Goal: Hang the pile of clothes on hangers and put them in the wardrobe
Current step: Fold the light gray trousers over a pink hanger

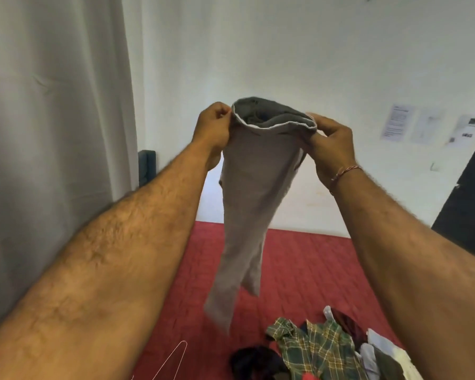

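I hold a pair of grey-beige trousers [254, 193] up in the air by the waistband, legs hanging down over the bed. My left hand [213, 127] pinches the waistband's left side. My right hand [331, 141] grips its right side, thumb under the fabric. The waist opening gapes toward me. A pile of clothes [329, 352], with a green plaid shirt on top, lies on the red bedspread [299, 270] at the lower right. A thin wire hanger [173, 360] lies on the bedspread at the bottom, left of the pile.
A pale curtain [52, 133] hangs at the left. A white wall with several papers [398, 122] stuck on it is ahead. A dark door or panel [466, 193] stands at the right edge. A dark object [147, 165] sits by the curtain's foot.
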The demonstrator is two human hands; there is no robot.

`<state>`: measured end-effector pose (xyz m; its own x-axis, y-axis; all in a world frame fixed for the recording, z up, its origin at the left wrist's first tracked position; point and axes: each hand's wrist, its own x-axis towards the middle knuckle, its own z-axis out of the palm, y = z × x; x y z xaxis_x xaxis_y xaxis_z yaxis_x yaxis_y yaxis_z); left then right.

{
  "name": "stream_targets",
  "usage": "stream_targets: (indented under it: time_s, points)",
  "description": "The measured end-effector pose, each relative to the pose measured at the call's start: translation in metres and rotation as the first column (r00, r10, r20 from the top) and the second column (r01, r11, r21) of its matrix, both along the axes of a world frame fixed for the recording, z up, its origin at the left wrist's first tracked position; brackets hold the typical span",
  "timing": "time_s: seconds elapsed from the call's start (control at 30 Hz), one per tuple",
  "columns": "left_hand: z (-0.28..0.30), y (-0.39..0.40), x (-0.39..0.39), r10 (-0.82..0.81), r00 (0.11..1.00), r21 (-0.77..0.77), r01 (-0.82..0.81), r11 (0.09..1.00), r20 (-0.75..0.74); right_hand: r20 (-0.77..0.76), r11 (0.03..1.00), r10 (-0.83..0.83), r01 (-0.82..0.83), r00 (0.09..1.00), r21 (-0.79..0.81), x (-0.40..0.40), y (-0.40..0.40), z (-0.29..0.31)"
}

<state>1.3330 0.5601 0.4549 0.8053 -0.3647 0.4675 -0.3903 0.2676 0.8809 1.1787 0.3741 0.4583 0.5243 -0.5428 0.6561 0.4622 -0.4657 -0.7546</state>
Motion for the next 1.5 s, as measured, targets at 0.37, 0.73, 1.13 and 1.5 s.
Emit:
stream_targets:
  time_s: [0.37,0.73,1.13,1.5]
  points:
    - [-0.116,0.029,-0.035,0.007,0.996,0.117,-0.018,0.993,0.090,-0.088,0.997,0.070,-0.068,0.994,0.026,-0.030,-0.001,-0.104]
    - [-0.508,0.138,-0.166,0.123,0.949,0.689,0.118,0.715,-0.291,-0.749,0.989,0.147,-0.121,0.646,0.089,-0.187,0.092,-0.496]
    - [-0.644,0.229,-0.307,0.338,0.807,0.810,0.268,0.521,-0.484,-0.990,0.912,0.138,-0.394,0.039,0.112,-0.300,0.177,-0.639]
    - [-0.681,0.326,-0.323,0.499,0.688,0.843,0.346,0.412,-0.526,-0.942,0.809,0.153,-0.510,-0.299,0.293,-0.228,0.285,-0.663]
